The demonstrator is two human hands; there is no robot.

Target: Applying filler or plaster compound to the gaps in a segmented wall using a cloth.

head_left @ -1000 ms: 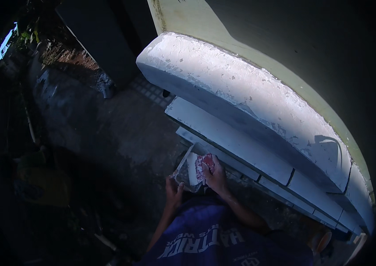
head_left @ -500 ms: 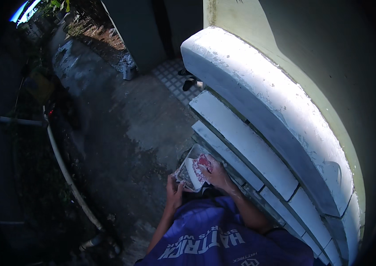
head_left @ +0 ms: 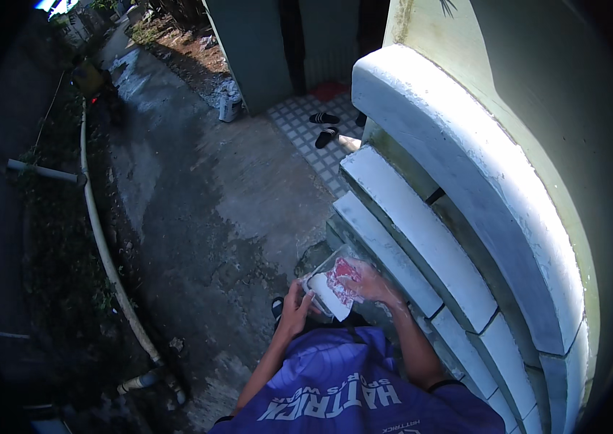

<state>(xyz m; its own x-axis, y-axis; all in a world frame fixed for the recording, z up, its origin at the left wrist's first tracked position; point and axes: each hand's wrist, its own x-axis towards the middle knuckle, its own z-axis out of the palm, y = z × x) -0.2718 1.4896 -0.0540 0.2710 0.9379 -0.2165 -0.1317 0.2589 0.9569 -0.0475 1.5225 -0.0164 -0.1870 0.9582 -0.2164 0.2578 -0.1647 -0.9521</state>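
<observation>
My left hand [head_left: 295, 305] grips the near left side of a clear plastic tub [head_left: 340, 253], thumb over its rim. White material [head_left: 330, 295], paint or filler by its look, shows in the tub. My right hand [head_left: 370, 281] is closed on a red piece smeared with white [head_left: 345, 272], held over the tub's right side. Whether this piece is a sponge, a cloth or a scraper, I cannot tell. White smears mark my right wrist and fingers. Both hands are in front of my blue shirt [head_left: 335, 369].
Curved white-topped ledges [head_left: 458, 137] rise in tiers on the right against a pale green wall [head_left: 538, 87]. Black sandals [head_left: 326, 137] lie on checkered tiles [head_left: 292, 119] ahead. A concrete path [head_left: 198, 181] runs left, edged by a long pipe [head_left: 107, 253]. A white bucket [head_left: 230, 108] stands far off.
The whole view has shifted, so the ledges and tiles sit further right. My right hand has moved slightly right with the red piece. A dark shape with a red light has moved farther up the path.
</observation>
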